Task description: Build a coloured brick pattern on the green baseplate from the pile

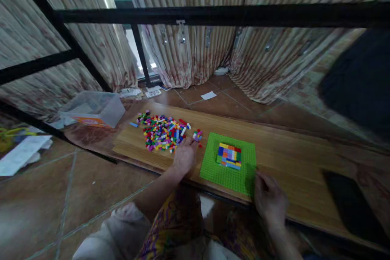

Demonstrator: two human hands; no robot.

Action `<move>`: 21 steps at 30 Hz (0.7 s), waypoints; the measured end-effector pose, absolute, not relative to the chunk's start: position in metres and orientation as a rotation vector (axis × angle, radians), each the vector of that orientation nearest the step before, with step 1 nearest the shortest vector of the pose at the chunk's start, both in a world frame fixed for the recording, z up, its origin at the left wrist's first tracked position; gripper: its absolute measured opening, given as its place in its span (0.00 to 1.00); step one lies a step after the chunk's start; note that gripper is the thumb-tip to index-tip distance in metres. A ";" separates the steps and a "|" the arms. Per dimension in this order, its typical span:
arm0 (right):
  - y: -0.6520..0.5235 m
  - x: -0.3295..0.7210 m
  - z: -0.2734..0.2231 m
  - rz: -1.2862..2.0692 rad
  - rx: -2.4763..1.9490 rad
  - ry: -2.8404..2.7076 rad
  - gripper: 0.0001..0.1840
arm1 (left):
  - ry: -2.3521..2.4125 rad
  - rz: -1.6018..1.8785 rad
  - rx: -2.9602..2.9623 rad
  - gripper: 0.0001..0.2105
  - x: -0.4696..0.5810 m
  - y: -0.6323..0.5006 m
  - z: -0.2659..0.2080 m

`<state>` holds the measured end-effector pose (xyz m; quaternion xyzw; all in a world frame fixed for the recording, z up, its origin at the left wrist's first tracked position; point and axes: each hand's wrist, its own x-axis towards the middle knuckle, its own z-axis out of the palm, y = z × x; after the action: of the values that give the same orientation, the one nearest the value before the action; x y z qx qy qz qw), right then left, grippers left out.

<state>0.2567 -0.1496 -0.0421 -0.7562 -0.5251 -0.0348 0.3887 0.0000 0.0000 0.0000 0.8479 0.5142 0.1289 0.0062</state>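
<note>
A heap of small coloured building bricks (163, 132) lies on the low wooden table. My left hand (184, 156) reaches to its near right edge, fingers apart and bent down among the loose bricks; no brick shows clearly in its grasp. To the right of that hand lies a green studded baseplate (210, 164). Near its middle sits a flat, roughly square block of multicoloured bricks (230, 155). My right hand (269, 195) is at the plate's right edge with its fingers curled together. Whatever those fingers may hold is hidden.
The wooden table (292, 162) is long and low. A clear plastic box (94, 107) with an orange label stands past its left end. A dark flat object (353, 199) lies at the right. Black metal bars (213, 15) cross in front of striped curtains (195, 48).
</note>
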 end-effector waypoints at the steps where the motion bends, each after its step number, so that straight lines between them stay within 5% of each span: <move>1: -0.150 0.257 -0.042 -0.080 -1.917 -1.330 0.26 | 1.613 0.399 2.665 0.12 0.000 0.000 0.000; 21: -0.146 0.252 -0.044 -0.044 -1.855 -1.293 0.21 | 1.606 0.491 2.651 0.07 -0.003 0.005 0.004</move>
<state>0.2522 -0.1462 -0.0443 -0.7421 -0.5173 -0.0174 0.4259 -0.0027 0.0046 0.0039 0.8447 0.5119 0.1566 0.0016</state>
